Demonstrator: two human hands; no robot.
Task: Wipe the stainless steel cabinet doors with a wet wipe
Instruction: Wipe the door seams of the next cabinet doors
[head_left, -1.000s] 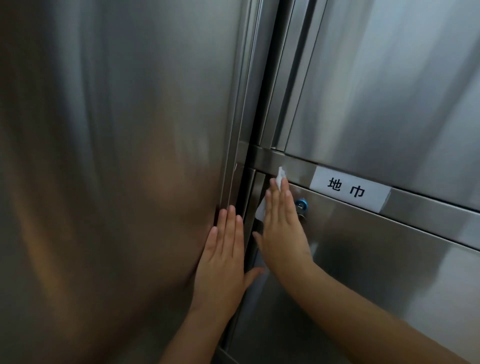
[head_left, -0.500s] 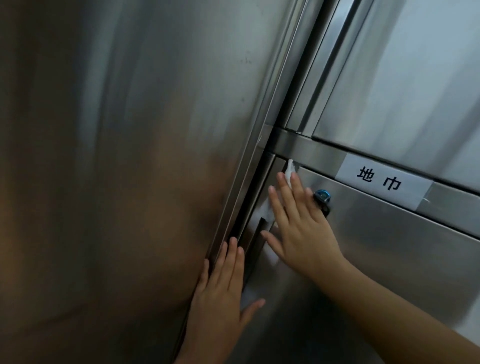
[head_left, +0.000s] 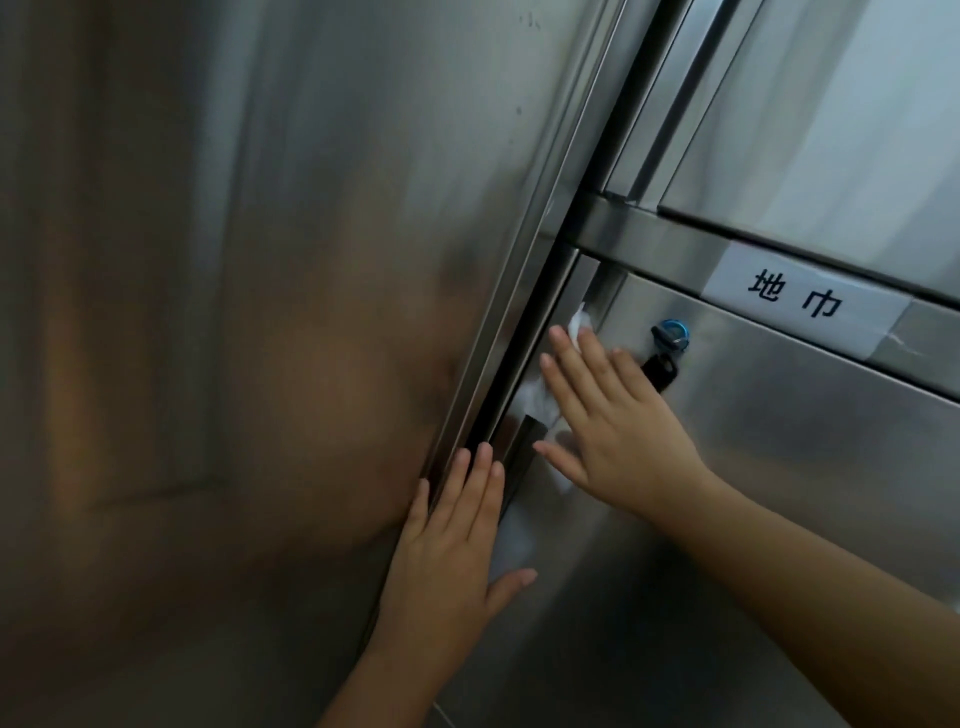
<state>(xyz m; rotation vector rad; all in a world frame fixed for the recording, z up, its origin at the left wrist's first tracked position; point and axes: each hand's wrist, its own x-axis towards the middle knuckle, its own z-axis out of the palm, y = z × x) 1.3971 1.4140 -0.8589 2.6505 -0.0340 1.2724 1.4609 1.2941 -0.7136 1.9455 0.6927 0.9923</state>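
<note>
I see the right hand (head_left: 618, 431) flat against the lower door (head_left: 753, 519), fingers spread and extended, palm pressing the wipe (head_left: 540, 400) onto the steel near the door's left edge. The wipe is mostly hidden under the hand; white bits poke out above the fingertips, left of the fingers and below the thumb. Not a pinch grip, just an open palm holding it down. The left hand (head_left: 452, 551) is also open and flat, fingers together pointing up, resting across the dark seam (head_left: 550, 291) between the left panel (head_left: 260, 312) and the lower door, thumb splayed out to the right onto the door. Nothing held in it. The two hands are near each other but apart. Just right of the right hand's fingertips there is a blue lock (head_left: 671, 331) with a dark key tag (head_left: 658, 373) hanging from it (tag is touching or nearly touching the fingers, can't tell which). Above the lower door runs a horizontal rail with a white label (head_left: 800, 299) carrying two black characters. Upper door (head_left: 831, 130) sits above that rail. The left panel shows a blurry warm reflection.
</note>
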